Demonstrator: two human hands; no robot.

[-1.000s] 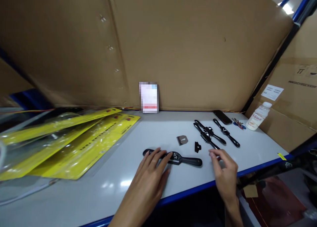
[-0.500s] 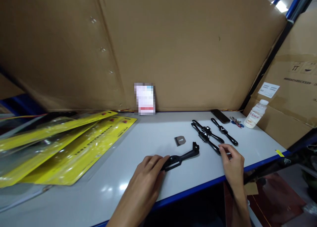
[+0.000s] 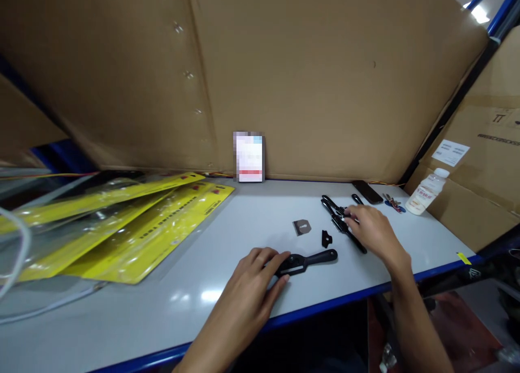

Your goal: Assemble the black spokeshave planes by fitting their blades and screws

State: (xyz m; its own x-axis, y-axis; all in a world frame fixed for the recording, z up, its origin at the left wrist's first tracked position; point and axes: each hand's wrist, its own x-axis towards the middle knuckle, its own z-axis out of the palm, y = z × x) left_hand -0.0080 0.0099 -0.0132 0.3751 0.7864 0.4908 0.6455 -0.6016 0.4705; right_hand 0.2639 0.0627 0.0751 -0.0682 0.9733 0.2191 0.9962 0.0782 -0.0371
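My left hand (image 3: 260,281) grips the near end of a black spokeshave body (image 3: 312,261) on the table, fingers curled over it. The other handle points right, and its middle opening shows no blade. Just behind it lie a loose grey slotted blade (image 3: 302,227) and a small black cap piece (image 3: 326,238). My right hand (image 3: 371,229) reaches over the assembled black spokeshaves (image 3: 335,213), fingertips closed around the middle of one. That hand hides much of the spokeshaves; only the tip of the farthest one (image 3: 357,199) shows.
Yellow-backed clear packages (image 3: 162,235) lie on the left by a white cable (image 3: 60,309). A lit screen (image 3: 249,159) leans against the cardboard. A phone (image 3: 368,192), keys (image 3: 394,203) and a bottle (image 3: 426,191) stand or lie back right. The table's blue edge (image 3: 309,310) runs in front.
My right hand has moved from a spokeshave's near handle end to the middle of the group. The left-hand spokeshave body has swung slightly, its handle now apart from the cap piece. The view has shifted.
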